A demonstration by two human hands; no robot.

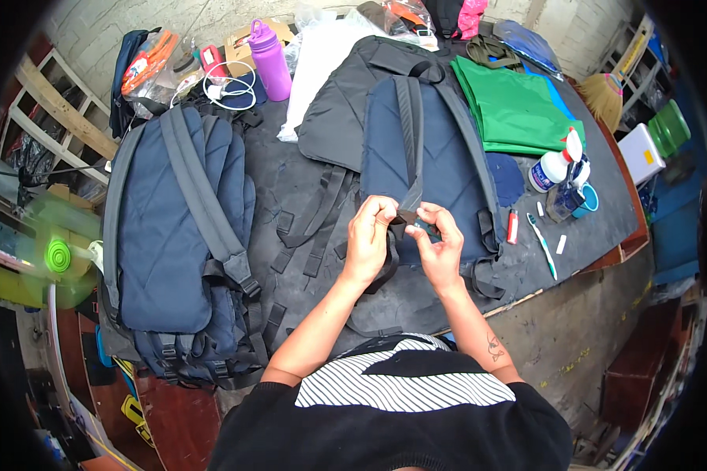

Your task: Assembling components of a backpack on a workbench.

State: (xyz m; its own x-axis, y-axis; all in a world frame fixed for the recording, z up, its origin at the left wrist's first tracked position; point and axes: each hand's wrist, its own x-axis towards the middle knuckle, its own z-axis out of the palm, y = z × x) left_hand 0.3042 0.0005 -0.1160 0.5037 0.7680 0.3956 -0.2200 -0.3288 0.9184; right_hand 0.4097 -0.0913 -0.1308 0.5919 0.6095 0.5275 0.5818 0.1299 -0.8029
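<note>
a purple bottle (271, 71) with its lid on stands at the far left of the worktop (265, 169), its contents hidden by the solid wall. left of it, a clear bag (163, 88) shows something orange through the plastic. on the right, a white spray bottle (543, 174) with a red top stands near a blue cup (588, 204); i cannot tell what either holds.

the navy backpack (454, 177) lies in the middle, strap side up, and whatever may be inside it is out of sight. at its near end, the left hand (368, 235) and the right hand (440, 242) are close together, the fingers of both pinching a dark strap piece (405, 217). the fingers cover much of this piece, so its exact shape is hard to make out. the navy backpack covers part of a dark grey backpack (339, 110) on its far left. the person's shirt (314, 432) hides part of the near edge.

a stack of backpacks (165, 243) fills the left side, and a strip of dark worktop with loose strap ends shows between it and the middle. the near right edge slants away beyond the right forearm, with a red lighter (512, 228) and a toothbrush (542, 247) lying inside it. a folded green sheet (511, 110) lies at the far right.
</note>
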